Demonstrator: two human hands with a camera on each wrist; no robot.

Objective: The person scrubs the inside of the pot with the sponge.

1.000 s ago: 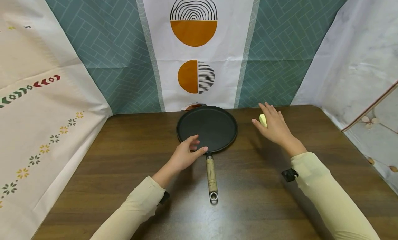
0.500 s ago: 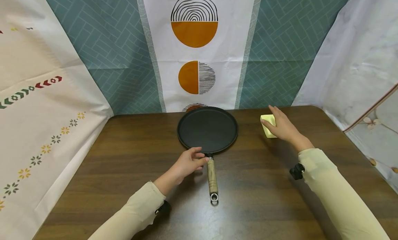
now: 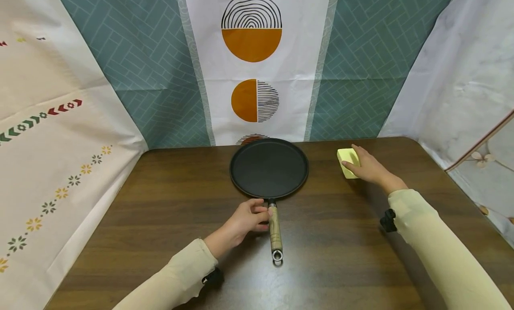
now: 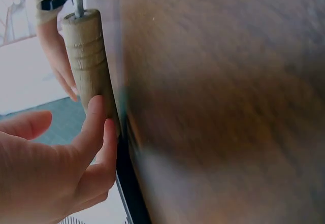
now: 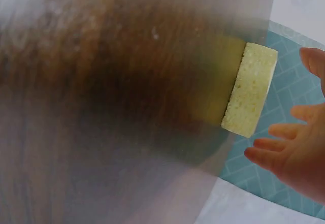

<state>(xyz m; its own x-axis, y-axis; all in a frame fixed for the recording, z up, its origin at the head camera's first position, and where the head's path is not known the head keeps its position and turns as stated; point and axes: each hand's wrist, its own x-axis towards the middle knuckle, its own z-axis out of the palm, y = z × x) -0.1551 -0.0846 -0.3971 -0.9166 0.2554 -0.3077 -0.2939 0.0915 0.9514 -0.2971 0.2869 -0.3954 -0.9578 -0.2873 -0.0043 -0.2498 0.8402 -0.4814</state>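
Brown table (image 3: 337, 252) before teal-and-white cloth (image 3: 261, 70)

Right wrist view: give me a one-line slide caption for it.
A right hand, fingers spread, near a pale yellow sponge resting on a dark wooden table.

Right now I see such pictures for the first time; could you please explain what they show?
There is no machine: these are a person's bare left hand and right hand. The large picture is taken from the head; the two smaller ones, one from each wrist. On the brown table lie a black pan with a wooden handle and a yellow sponge. The left hand is close by the handle; whether it touches is unclear. The right hand is open above the sponge, with a gap. Neither hand grips anything.
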